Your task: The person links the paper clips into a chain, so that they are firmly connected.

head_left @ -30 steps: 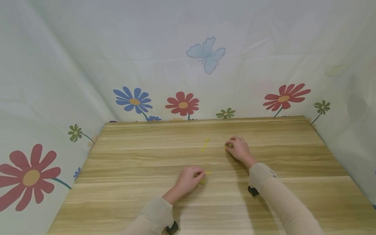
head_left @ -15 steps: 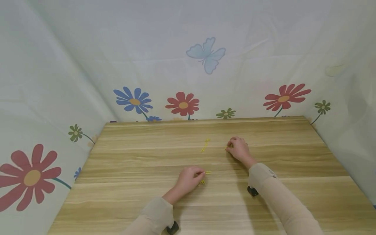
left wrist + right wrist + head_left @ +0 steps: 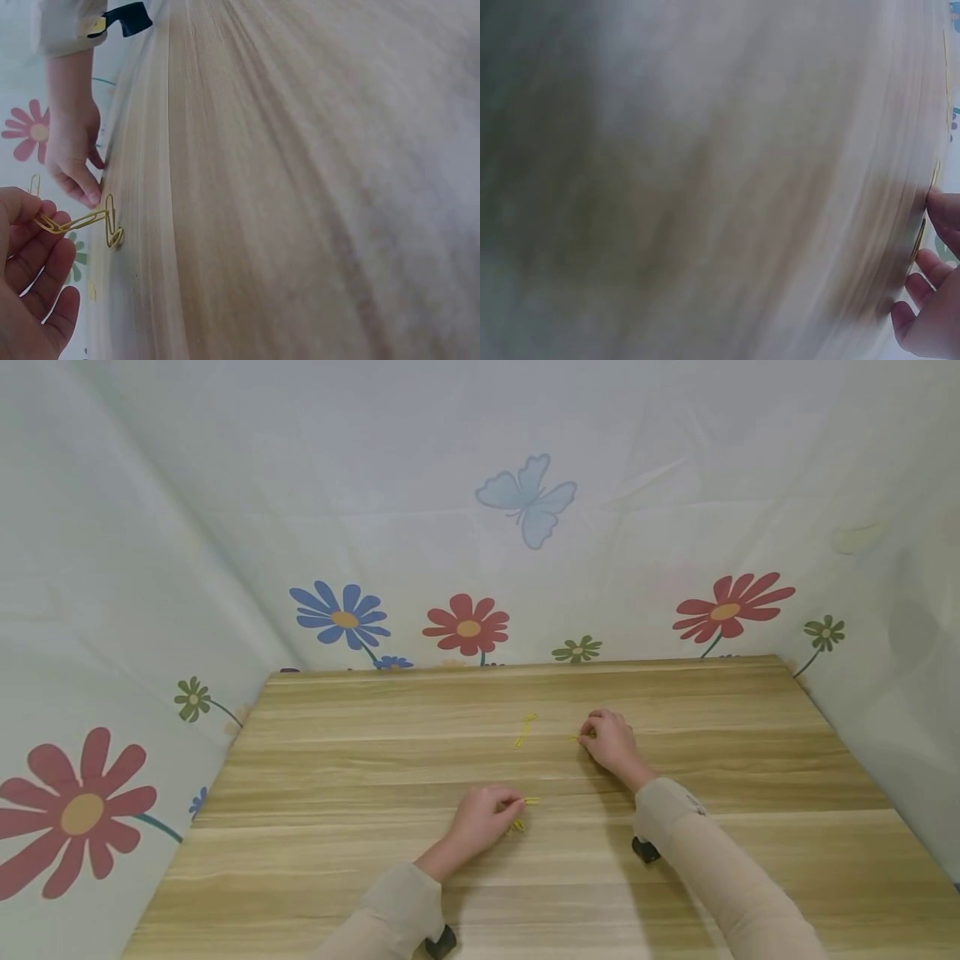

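A: Left hand (image 3: 480, 820) — fingers curled, pinching a chain (image 3: 79, 222) of yellow clips near the middle of the surface (image 3: 337, 860). The chain's far end touches the wood.

B: Right hand (image 3: 611, 742)?

A: Further back, fingers bent down onto the wood. A yellow clip (image 3: 924, 225) lies at its fingertips; whether it is pinched I cannot tell — the right wrist view is blurred. More loose clips (image 3: 525, 731) lie between the hands, apart from both.

B: Handling?

A: My judgement: thin wire, very light, springy, smooth. They lie flat on the wood, so likely hard to lift — a fingertip pinch at one loop end looks best. The linked chain will dangle and swing if raised by one end.

B: Room?

A: Plenty of bare wood on all sides. The flowered sheet (image 3: 465, 568) walls in the back and both sides; the clips sit well away from every edge.
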`<state>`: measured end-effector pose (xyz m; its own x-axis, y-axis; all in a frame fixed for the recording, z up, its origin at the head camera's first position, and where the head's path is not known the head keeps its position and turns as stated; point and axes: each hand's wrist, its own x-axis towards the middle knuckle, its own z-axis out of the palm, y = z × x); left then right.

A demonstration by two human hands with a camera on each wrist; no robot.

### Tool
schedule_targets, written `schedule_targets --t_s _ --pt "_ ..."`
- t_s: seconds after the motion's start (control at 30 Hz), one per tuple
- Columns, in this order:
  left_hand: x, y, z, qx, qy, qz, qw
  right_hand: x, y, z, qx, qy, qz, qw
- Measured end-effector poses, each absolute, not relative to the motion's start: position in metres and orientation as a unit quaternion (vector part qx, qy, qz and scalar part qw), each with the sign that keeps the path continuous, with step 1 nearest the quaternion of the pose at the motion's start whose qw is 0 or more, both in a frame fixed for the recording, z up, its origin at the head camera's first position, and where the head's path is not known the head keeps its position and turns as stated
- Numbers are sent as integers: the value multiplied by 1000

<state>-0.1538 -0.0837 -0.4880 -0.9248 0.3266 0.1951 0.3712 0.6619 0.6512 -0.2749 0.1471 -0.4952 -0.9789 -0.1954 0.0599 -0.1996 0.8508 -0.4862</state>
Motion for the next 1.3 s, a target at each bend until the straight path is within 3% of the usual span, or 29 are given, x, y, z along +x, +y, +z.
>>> schedule_targets --t_s 0.47,0.93,1.3 --pt "-154 -84 -487 -195 -910 -363 29 -272 146 -496 123 -961 248 24" --pt "-154 -85 -487 -185 -907 -379 13 -262 147 -488 131 -928 342 71" --pt "-154 -85 -487 -182 -905 -383 13 -252 148 -481 134 -909 391 60"
